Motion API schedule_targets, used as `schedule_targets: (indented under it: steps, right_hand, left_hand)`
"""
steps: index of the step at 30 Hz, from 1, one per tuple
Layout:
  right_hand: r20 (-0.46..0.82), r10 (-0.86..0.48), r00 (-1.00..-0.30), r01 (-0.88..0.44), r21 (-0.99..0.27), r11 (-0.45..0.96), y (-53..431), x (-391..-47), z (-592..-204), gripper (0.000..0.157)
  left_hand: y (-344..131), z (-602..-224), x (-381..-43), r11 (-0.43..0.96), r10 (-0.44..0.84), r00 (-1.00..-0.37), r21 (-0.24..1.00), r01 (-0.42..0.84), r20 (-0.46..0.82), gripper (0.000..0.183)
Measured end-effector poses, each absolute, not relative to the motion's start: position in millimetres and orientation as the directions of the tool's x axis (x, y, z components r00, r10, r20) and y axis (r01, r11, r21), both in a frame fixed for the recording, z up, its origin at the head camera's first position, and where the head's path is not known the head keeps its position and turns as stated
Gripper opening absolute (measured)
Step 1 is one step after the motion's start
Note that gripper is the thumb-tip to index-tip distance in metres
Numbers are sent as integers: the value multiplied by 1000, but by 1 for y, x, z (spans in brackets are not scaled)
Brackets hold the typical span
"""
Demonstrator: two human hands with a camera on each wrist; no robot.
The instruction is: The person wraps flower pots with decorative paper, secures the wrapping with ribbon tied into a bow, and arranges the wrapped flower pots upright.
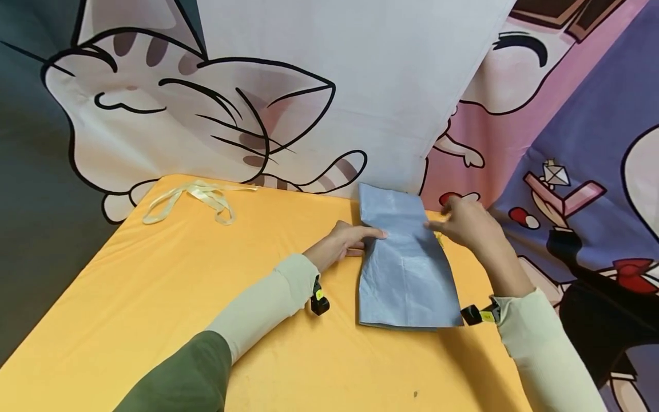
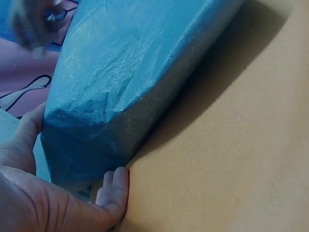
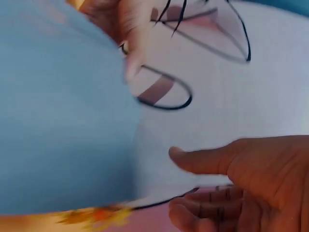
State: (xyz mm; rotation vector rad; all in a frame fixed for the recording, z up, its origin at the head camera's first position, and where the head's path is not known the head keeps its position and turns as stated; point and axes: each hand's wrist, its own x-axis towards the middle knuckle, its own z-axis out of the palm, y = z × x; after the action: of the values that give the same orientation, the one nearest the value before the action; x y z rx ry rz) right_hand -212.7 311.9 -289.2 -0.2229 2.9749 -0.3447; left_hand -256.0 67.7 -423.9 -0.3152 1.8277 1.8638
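A blue-grey creased paper bag [image 1: 407, 269] lies lengthwise on the yellow-covered table, its upper part bent near the wall. My left hand [image 1: 346, 239] grips its left edge, thumb on top and the other fingers curled low against the side. In the left wrist view the bag [image 2: 116, 72] shows a thick folded side, with the left hand [image 2: 53, 198] around its corner. My right hand [image 1: 471, 226] hovers by the bag's right edge, holding nothing. In the right wrist view the right hand [image 3: 241, 179] has its thumb apart from loosely bent fingers.
A pale yellow ribbon [image 1: 206, 197] lies loosely looped at the table's far left. Something small and yellow [image 3: 96, 216] peeks out beside the bag's edge. Printed cartoon cloth [image 1: 391, 86] hangs behind the table [image 1: 288, 355] and along its right side.
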Motion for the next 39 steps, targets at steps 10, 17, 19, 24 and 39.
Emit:
schedule_targets:
  steps: [10,17,19,24,39]
  right_hand:
    - [-241,-609,-756,-586,-164,793,251,-234,-307,65]
    - [-266,-582,-769,-556,-173,813,261,-242,-330,87]
    - [-280,-582,-764,-551,-188,813,263,-244,-335,89]
    - [-272,-589,-761,-564,-174,808,265,-248,-341,95]
    - [-282,-580,-764,-564,-144,813,254,-260,-355,114]
  left_hand:
    - [59,-423,-255,8,245,-842,869,-494,-481,119]
    - [68,-421,-258,38,199,-836,857,-514,-511,124]
    - [69,-420,-259,51,193,-832,852,-522,-521,123]
    - [67,-419,-258,20,228,-837,862,-506,-497,125]
    - [67,-422,-253,17,214,-843,865,-502,-494,122]
